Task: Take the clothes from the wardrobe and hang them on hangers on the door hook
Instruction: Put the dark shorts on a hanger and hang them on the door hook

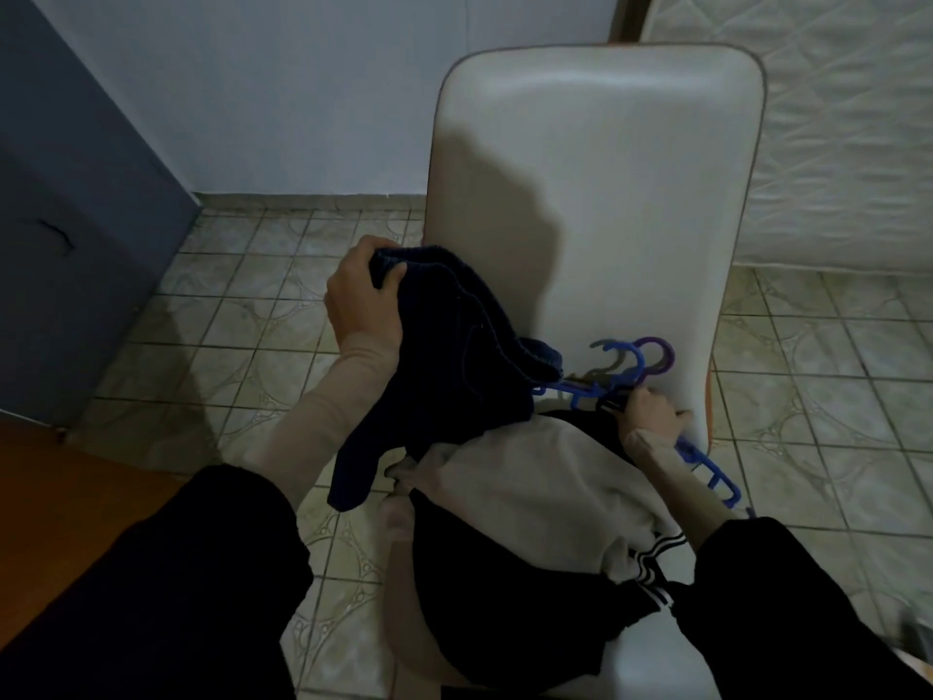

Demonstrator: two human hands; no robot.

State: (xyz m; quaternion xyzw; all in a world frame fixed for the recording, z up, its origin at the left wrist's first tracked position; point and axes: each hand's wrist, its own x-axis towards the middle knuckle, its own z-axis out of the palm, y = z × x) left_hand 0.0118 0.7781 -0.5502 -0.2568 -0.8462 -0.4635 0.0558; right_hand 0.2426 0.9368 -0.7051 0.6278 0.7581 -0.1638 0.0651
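Nearest, black sleeves [166, 588]; left hand [361, 295] grips the navy knit [454, 356] at nine o'clock, right hand [651, 411] closes on blue hangers [621, 366] at three on the chair [595, 194]: draw one free, then thread the neck.

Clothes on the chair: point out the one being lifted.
The dark navy knit garment, gripped by the left hand; the beige garment and striped black one lie on the seat.
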